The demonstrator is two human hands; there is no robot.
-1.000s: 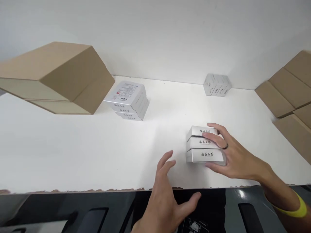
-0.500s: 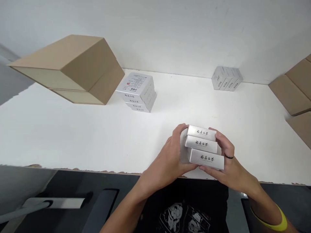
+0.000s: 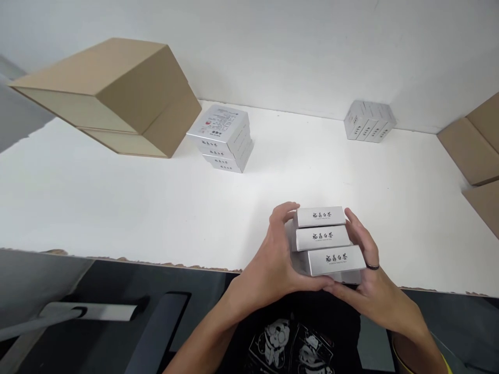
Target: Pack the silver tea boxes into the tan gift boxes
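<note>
Three small white tea boxes [image 3: 323,237] with dark lettering are held side by side at the front edge of the table, their rows slightly out of line. My left hand [image 3: 275,254] wraps their left side, its thumb along the near side. On the right, my right hand [image 3: 364,275] holds them with its fingers by the far corner and its thumb meeting the left thumb. A dark ring sits on a right finger. The undersides of the boxes are hidden.
Left of centre stands a stack of several similar boxes [image 3: 222,137]. Against the wall at back right is another group [image 3: 369,122]. A large brown carton [image 3: 140,88] stands at left; brown cardboard [image 3: 471,148] lies at the right edge. The white table [image 3: 128,208] has a ragged front edge.
The view has shifted a little. The nearest box now sits further right of the other two and shows more tilted, and the right fingertips stand slightly off the far box.
</note>
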